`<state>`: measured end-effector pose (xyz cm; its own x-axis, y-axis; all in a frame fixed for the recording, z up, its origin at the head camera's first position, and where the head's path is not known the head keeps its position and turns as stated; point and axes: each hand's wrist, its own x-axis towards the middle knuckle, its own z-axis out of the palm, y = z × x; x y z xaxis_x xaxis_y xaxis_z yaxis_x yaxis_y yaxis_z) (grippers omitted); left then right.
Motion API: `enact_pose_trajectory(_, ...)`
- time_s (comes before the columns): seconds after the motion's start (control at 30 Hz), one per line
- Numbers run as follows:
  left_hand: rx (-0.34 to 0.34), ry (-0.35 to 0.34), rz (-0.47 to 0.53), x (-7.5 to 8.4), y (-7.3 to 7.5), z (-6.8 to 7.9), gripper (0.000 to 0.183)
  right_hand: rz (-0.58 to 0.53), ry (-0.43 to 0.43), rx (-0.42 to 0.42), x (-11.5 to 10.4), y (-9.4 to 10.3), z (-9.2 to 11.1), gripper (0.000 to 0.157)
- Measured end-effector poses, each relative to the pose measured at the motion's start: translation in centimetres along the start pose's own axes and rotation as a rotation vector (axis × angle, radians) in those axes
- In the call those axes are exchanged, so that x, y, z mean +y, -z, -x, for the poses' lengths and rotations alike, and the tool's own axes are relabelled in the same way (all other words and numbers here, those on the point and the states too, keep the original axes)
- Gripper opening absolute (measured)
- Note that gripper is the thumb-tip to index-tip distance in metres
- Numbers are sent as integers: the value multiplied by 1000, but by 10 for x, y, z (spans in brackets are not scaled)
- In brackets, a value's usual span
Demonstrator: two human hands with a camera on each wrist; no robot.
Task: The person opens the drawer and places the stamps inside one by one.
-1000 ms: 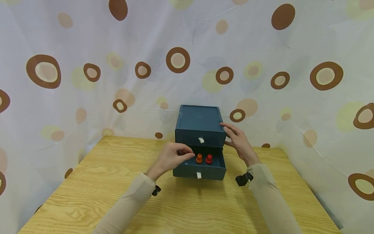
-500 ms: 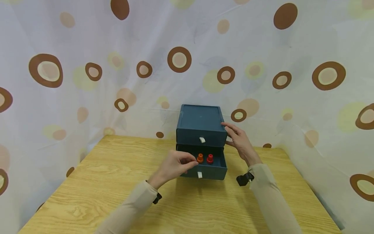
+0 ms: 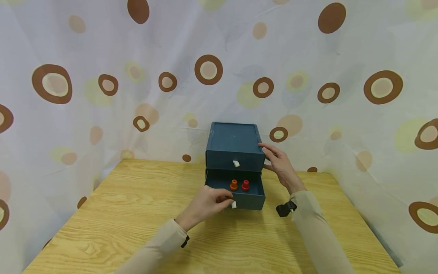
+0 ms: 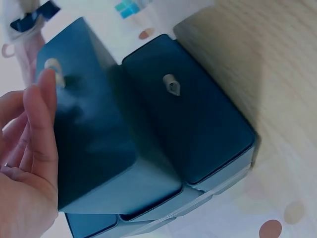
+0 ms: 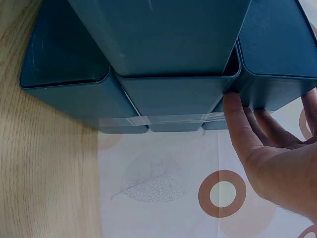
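A dark blue drawer box [image 3: 234, 137] stands against the patterned backdrop, and its middle drawer [image 3: 251, 202] is pulled out. An orange stepped plug-like piece [image 3: 234, 185] and a similar red piece [image 3: 245, 186] stand upright inside that drawer. My left hand [image 3: 208, 203] has thumb and index finger close together beside the drawer's white pull tab [image 4: 58, 74]; the tab does not show between them. My right hand [image 3: 281, 165] rests on the box's right side, with fingers at the top edge. In the right wrist view, its digits [image 5: 237, 114] touch the top compartment's side.
The top drawer [image 3: 219, 160] is closed and has its own white tab [image 3: 236, 163]. A lower closed drawer [image 4: 198, 114] sits on the wood table [image 3: 137, 201], visible in the left wrist view. Clear tape [image 5: 168, 119] runs across the stacked compartments.
My left hand has moved down and slightly right, from over the pulled-out drawer's left side to its front by the tab. The right hand and both pieces have stayed in place.
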<state>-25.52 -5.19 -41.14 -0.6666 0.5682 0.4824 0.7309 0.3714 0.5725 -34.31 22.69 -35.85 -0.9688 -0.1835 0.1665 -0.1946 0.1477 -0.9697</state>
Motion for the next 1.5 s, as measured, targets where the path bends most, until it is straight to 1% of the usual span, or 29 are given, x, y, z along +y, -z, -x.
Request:
enact_pose_trajectory(0.1, -13, 20, -28, -1, -4, 2, 11, -3, 8, 5, 1, 0, 0, 51)
enact_pose_trajectory(0.27, -22, 25, -16, -4, -8, 4, 13, 1, 11, 3, 0, 0, -1, 51)
enact_pose_trajectory(0.6, -8, -26, -43, -11, -13, 4, 15, 2, 0, -5, -3, 0, -6, 51)
enact_pose_trajectory(0.73, 17, -33, -47, -13, -14, 1, 13, 8, 11, -10, -7, 0, -9, 51)
enact_pose_trajectory(0.9, 35, -2, -31, -15, -14, -3, 14, 13, 21, -12, -9, 1, -13, 53)
enact_pose_trajectory(1.13, 23, 37, -13, -18, -18, -5, 16, 0, -18, -18, -2, 1, -7, 53)
enact_pose_trajectory(1.37, 33, 53, 23, -21, -19, -10, 15, -2, 6, -11, -1, 2, -4, 56)
enact_pose_trajectory(1.5, 21, 72, 25, -25, -20, -13, 16, -6, 2, -19, 1, 3, -2, 55)
